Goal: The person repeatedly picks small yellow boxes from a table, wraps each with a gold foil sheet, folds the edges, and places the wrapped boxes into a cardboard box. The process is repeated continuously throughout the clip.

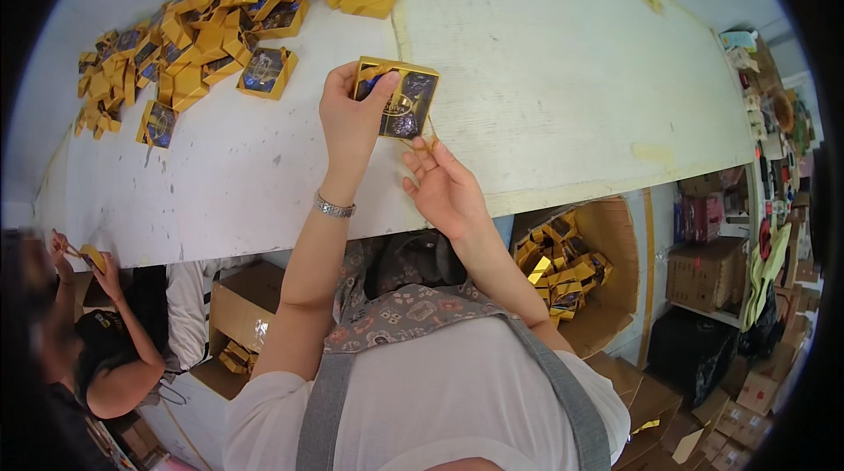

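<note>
A small gold gift box (418, 86) with a clear window, dark foil-wrapped pieces inside and a ribbon at one corner is held above the white table by my left hand (356, 105). The thumb lies over its window. Just below the box's near corner, my right hand (445, 187), palm up, pinches a thin gold elastic cord (432, 130) between thumb and fingers. The cord runs up to the box's corner. Whether it passes behind the box is hidden.
Many like gold boxes (211, 36) are heaped at the table's (560, 75) far left. An open cardboard box (620, 260) of them stands below the table edge at right, another carton (241, 303) at left. A co-worker's hands (109, 276) hold a gold box at far left.
</note>
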`<act>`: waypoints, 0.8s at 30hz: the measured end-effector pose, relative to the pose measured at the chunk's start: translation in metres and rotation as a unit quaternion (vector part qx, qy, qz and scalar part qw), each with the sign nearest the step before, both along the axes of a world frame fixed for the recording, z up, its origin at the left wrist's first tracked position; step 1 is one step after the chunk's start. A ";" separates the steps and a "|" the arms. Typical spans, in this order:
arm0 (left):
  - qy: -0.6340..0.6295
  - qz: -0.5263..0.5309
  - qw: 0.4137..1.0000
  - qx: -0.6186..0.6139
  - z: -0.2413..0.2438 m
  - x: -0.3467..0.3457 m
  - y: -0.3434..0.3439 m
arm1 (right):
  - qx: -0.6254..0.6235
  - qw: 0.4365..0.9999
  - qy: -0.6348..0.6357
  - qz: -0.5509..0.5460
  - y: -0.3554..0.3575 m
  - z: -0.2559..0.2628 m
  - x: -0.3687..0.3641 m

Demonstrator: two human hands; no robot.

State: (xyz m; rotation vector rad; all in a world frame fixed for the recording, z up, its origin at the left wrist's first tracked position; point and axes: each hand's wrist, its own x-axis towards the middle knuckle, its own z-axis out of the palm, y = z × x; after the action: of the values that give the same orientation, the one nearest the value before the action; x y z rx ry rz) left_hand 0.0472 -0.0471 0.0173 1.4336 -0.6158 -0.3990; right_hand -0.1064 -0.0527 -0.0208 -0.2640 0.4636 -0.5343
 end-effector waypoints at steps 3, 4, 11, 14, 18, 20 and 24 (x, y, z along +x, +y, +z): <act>-0.003 -0.016 1.000 0.024 -0.002 -0.005 0.003 | -0.051 0.996 0.078 -0.005 -0.002 0.007 -0.004; 0.021 -0.025 0.999 0.032 -0.001 -0.005 0.005 | -0.080 0.992 0.093 -0.010 -0.003 0.007 -0.006; 0.056 -0.049 0.995 0.068 -0.014 -0.010 0.019 | -0.291 0.880 0.294 -0.233 -0.006 -0.006 -0.015; 0.033 -0.180 0.980 0.084 -0.017 -0.026 0.023 | -0.365 0.896 0.170 -0.187 -0.003 0.014 -0.024; -0.117 -0.187 0.966 0.135 -0.004 0.027 0.023 | -0.397 0.891 0.218 -0.025 -0.050 0.029 -0.118; -0.480 0.089 0.858 0.157 -0.016 0.109 0.023 | -0.435 0.852 0.289 0.031 -0.070 0.042 -0.184; -0.559 0.066 0.695 0.447 -0.027 0.126 0.050 | -0.480 0.684 0.533 -0.133 -0.076 0.038 -0.236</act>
State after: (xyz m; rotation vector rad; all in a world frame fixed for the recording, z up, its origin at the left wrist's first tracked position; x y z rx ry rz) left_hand 0.1733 0.0033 -0.0097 2.6566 -1.3903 0.4771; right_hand -0.3424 -0.1287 0.0169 -1.6128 1.3589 -0.8583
